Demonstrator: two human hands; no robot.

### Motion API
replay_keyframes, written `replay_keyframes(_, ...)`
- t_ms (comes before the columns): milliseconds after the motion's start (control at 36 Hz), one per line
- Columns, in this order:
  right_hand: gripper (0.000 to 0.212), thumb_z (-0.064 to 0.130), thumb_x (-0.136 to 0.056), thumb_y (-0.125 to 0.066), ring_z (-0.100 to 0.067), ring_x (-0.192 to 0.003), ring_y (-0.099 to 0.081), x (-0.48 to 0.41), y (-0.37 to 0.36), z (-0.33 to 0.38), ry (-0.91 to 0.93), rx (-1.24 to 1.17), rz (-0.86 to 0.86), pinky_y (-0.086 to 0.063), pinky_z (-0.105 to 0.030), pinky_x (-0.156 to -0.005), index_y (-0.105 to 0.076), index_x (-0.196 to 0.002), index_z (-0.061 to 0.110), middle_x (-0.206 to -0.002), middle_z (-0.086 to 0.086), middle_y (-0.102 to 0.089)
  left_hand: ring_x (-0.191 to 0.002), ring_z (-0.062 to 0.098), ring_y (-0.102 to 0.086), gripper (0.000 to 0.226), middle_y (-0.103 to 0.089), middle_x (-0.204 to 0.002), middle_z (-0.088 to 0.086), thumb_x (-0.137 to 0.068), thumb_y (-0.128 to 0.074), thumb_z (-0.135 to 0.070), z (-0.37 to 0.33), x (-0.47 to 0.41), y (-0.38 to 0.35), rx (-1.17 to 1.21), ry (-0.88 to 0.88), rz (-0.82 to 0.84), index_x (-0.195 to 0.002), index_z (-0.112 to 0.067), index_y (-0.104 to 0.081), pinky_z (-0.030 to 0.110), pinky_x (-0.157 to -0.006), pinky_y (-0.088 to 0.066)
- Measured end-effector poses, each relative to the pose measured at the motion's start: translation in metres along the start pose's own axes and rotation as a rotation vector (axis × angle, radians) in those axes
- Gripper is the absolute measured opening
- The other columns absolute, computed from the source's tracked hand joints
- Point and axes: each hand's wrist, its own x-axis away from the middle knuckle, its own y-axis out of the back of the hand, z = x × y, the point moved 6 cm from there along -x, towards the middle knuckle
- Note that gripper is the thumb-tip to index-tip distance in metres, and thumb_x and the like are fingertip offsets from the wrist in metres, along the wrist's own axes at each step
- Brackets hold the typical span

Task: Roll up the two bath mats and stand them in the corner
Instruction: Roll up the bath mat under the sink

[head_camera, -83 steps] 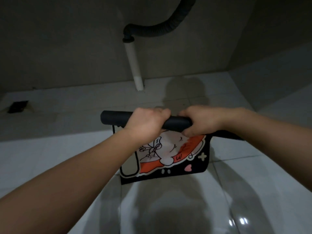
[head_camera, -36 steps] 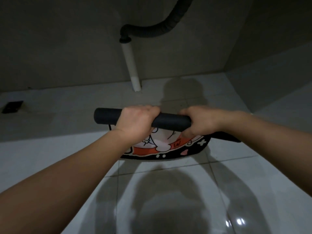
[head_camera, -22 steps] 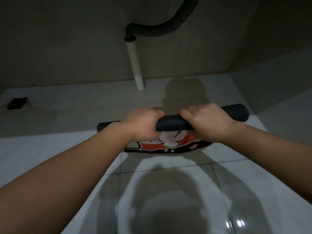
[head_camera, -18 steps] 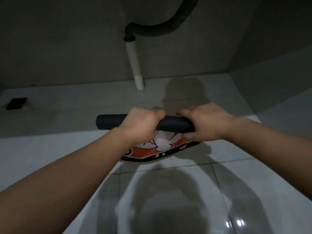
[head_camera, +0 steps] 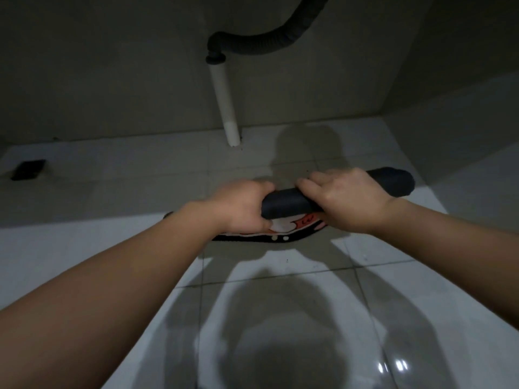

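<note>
Gripping the rolled bath mat (head_camera: 283,206) palms-down, left hand (head_camera: 241,209) and right hand (head_camera: 345,196) clamp it side by side.

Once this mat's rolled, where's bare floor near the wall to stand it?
Bare tile runs along the back wall between the floor drain and the white pipe, and right of the pipe toward the corner. It's crowded only mid-floor, where both hands hold the mat.

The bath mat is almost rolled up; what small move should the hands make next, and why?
Probably one more turn of the roll toward the body. Both the left hand and the right hand grip the dark roll of the bath mat, but a printed strip remains loose under it, above the tiled floor. Winding that in should finish the roll.
</note>
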Motion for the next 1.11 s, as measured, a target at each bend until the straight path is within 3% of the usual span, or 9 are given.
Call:
replay_keyframes(139,0.051,0.056,-0.074,-0.063,-0.02,-0.083,-0.061,-0.005,-0.014,-0.01,-0.24,-0.368,0.448,-0.044,-0.03,-0.064,-0.049,-0.116,0.03,-0.096,0.004,-0.063,-0.085,0.025,-0.062,0.027,-0.065,-0.096,0.0,-0.081,-0.06,-0.027,-0.002,0.007,0.007,-0.317,-0.124,-0.235,-0.106,-0.024,-0.051,0.031,-0.06,-0.039)
replay_keyframes(278,0.056,0.05,-0.066,-0.075,-0.016,-0.088,-0.064,0.0,-0.026,-0.013,-0.4,-0.726,0.704,-0.054,-0.037,-0.081,-0.054,-0.115,0.031,-0.103,0.006,-0.067,-0.082,0.024,-0.063,0.027,-0.064,-0.096,-0.001,-0.081,-0.059,-0.025,-0.008,0.012,0.002,-0.362,-0.228,-0.35,-0.107,-0.022,-0.052,0.035,-0.06,-0.047)
replay_keyframes(361,0.033,0.037,-0.069,-0.074,-0.017,-0.076,-0.065,0.0,-0.027,-0.011,-0.408,-0.759,0.687,-0.054,-0.033,-0.069,-0.059,-0.098,0.027,-0.085,0.002,-0.067,-0.087,0.023,-0.063,0.036,-0.063,-0.103,-0.002,-0.08,-0.061,-0.033,-0.009,0.009,0.002,-0.319,-0.226,-0.329,-0.113,-0.024,-0.05,0.038,-0.066,-0.051)
replay_keyframes(500,0.034,0.04,-0.078,-0.061,-0.024,-0.078,-0.063,-0.003,-0.014,-0.009,-0.137,-0.129,0.223,-0.031,-0.029,-0.057,-0.052,-0.107,0.025,-0.09,0.002,-0.063,-0.102,0.023,-0.061,0.07,-0.061,-0.119,-0.002,-0.072,-0.072,-0.047,0.003,-0.001,-0.004,-0.033,-0.032,-0.05,-0.131,-0.028,-0.039,0.033,-0.082,-0.051)
replay_keyframes(611,0.038,0.034,-0.073,-0.069,-0.026,-0.067,-0.062,0.003,-0.013,-0.001,-0.017,-0.043,0.025,-0.03,-0.027,-0.051,-0.058,-0.105,0.016,-0.085,-0.004,-0.065,-0.091,0.023,-0.063,0.048,-0.066,-0.102,0.001,-0.071,-0.075,-0.04,0.007,-0.002,-0.01,0.078,0.003,-0.008,-0.112,-0.026,-0.054,0.035,-0.076,-0.053)
replay_keyframes(750,0.064,0.05,-0.073,-0.064,-0.025,-0.093,-0.06,-0.003,-0.024,-0.009,-0.147,-0.26,0.338,-0.049,-0.035,-0.071,-0.043,-0.129,0.025,-0.107,-0.001,-0.058,-0.091,0.026,-0.062,0.03,-0.064,-0.102,0.001,-0.08,-0.062,-0.033,0.0,0.006,0.0,-0.266,-0.12,-0.231,-0.107,-0.024,-0.052,0.031,-0.064,-0.041)
replay_keyframes(889,0.054,0.049,-0.068,-0.073,-0.017,-0.088,-0.062,0.004,-0.035,-0.016,-0.321,-0.684,0.653,-0.053,-0.038,-0.079,-0.049,-0.114,0.034,-0.101,0.005,-0.063,-0.087,0.026,-0.065,0.039,-0.066,-0.103,0.001,-0.075,-0.067,-0.03,-0.007,0.013,0.002,-0.387,-0.238,-0.409,-0.112,-0.021,-0.055,0.032,-0.059,-0.041)
replay_keyframes(1000,0.037,0.039,-0.07,-0.075,-0.017,-0.079,-0.061,0.002,-0.028,-0.019,-0.367,-0.686,0.597,-0.051,-0.033,-0.068,-0.053,-0.099,0.032,-0.086,0.007,-0.064,-0.086,0.026,-0.065,0.049,-0.066,-0.104,0.001,-0.072,-0.07,-0.031,-0.007,0.012,0.003,-0.368,-0.242,-0.419,-0.117,-0.02,-0.055,0.033,-0.06,-0.044)
replay_keyframes(1111,0.04,0.043,-0.076,-0.066,-0.023,-0.081,-0.062,0.001,-0.02,-0.015,-0.203,-0.235,0.336,-0.036,-0.029,-0.059,-0.05,-0.11,0.029,-0.093,0.002,-0.064,-0.102,0.022,-0.061,0.062,-0.061,-0.118,-0.005,-0.073,-0.067,-0.052,-0.001,0.0,0.003,-0.191,-0.088,-0.192,-0.126,-0.028,-0.045,0.03,-0.072,-0.042)
